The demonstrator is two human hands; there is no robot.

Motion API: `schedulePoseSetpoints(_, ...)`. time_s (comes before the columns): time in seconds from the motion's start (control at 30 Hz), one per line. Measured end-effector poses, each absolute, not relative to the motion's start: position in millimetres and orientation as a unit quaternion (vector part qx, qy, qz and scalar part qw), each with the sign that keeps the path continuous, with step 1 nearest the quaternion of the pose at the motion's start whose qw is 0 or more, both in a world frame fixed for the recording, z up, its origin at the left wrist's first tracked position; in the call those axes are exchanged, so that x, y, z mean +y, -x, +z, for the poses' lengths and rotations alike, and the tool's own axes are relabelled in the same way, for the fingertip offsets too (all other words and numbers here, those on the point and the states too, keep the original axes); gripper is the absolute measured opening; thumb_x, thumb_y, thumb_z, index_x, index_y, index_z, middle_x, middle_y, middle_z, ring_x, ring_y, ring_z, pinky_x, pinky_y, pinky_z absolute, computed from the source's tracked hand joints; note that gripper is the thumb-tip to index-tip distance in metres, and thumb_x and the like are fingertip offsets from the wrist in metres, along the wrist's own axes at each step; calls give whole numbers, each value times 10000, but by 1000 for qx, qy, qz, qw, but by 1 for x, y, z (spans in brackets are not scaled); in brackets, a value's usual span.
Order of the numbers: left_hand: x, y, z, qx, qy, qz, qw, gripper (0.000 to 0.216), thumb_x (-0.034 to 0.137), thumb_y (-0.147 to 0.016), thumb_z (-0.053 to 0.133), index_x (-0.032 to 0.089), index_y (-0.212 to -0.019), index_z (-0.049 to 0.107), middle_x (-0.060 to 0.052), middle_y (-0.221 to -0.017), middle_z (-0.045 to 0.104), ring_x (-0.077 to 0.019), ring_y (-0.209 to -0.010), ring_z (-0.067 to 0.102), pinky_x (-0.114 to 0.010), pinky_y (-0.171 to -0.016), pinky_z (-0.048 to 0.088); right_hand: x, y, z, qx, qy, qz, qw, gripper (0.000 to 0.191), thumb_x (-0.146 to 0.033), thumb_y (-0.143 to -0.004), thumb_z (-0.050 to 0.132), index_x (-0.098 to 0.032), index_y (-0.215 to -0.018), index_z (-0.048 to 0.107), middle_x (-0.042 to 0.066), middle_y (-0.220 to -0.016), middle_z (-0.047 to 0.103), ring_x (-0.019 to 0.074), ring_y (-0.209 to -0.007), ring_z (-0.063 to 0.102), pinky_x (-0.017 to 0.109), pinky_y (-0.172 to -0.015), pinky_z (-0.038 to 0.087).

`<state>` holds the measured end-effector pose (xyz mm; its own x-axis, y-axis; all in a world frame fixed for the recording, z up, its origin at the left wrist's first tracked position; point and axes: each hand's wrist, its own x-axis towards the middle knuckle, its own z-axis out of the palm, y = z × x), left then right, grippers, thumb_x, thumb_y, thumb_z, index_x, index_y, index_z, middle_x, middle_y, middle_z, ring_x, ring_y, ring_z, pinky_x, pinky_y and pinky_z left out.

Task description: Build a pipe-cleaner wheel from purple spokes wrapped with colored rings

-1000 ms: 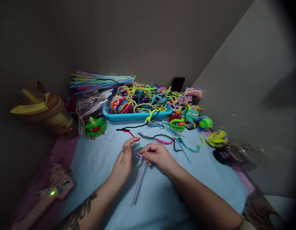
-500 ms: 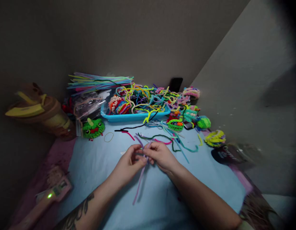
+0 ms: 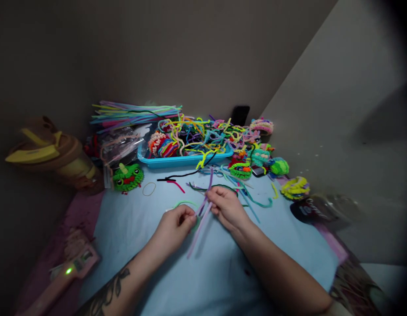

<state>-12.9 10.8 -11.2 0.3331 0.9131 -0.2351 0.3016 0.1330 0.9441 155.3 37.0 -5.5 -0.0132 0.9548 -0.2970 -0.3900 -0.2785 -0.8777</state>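
Both hands meet over a light blue mat [image 3: 134, 228]. My left hand [image 3: 174, 226] is closed in a pinch on the lilac pipe cleaners [image 3: 199, 230] where they cross a thin green pipe cleaner [image 3: 183, 203]. My right hand [image 3: 227, 207] is closed round the same lilac pipe cleaners a little higher up. Their upper ends point away toward the tray, and their lower ends trail toward me across the mat.
A blue tray [image 3: 187, 160] of tangled pipe cleaners stands at the back, with a straight bundle [image 3: 134, 112] behind it. A green fuzzy figure [image 3: 127, 176], a rubber band [image 3: 148, 188], loose pipe cleaners [image 3: 243, 193] and small fuzzy figures [image 3: 279, 166] lie around. A pink device [image 3: 58, 281] with a green light lies at left.
The lilac pipe cleaners have swung from hanging toward me to slanting up and away. My right hand has moved up and right, and my left hand has closed below it.
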Motion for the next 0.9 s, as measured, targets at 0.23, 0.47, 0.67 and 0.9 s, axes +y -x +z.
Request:
schedulePoseSetpoints(0.23, 10, 13, -12, 502, -617, 285, 534, 130, 273, -779, 507, 163, -775, 575, 26, -596, 510, -117, -560, 449, -220, -535, 324, 43, -163, 0, -281, 467, 617, 568, 321, -307, -514, 835, -153, -570, 560, -84, -465, 460, 9, -363, 352, 119, -311, 252)
schedulePoseSetpoints(0.47, 8, 9, -8, 469, -585, 267, 606, 111, 257, -722, 544, 156, -750, 582, 39, -572, 489, -108, -525, 432, -220, -516, 317, 29, -145, -10, -321, 459, 650, 514, 275, -318, -573, 800, -153, -595, 581, -85, -428, 454, 14, -323, 346, 126, -296, 263)
schedulePoseSetpoints(0.67, 10, 12, -8, 491, -573, 292, 588, 186, 330, -741, 563, 149, -737, 608, 15, -592, 531, -118, -560, 476, -224, -537, 343, 44, -167, -4, -259, 467, 580, 615, 316, -347, -544, 811, -165, -612, 562, -95, -457, 444, 2, -338, 311, 102, -288, 230)
schedulePoseSetpoints(0.9, 16, 15, -7, 538, -466, 358, 604, 258, 349, -709, 593, 141, -863, 606, 27, -594, 548, -71, -411, 400, -198, -415, 311, 36, -169, 0, -410, 459, 626, 479, 286, -361, -611, 764, -172, -607, 549, -89, -442, 432, 26, -329, 321, 150, -309, 229)
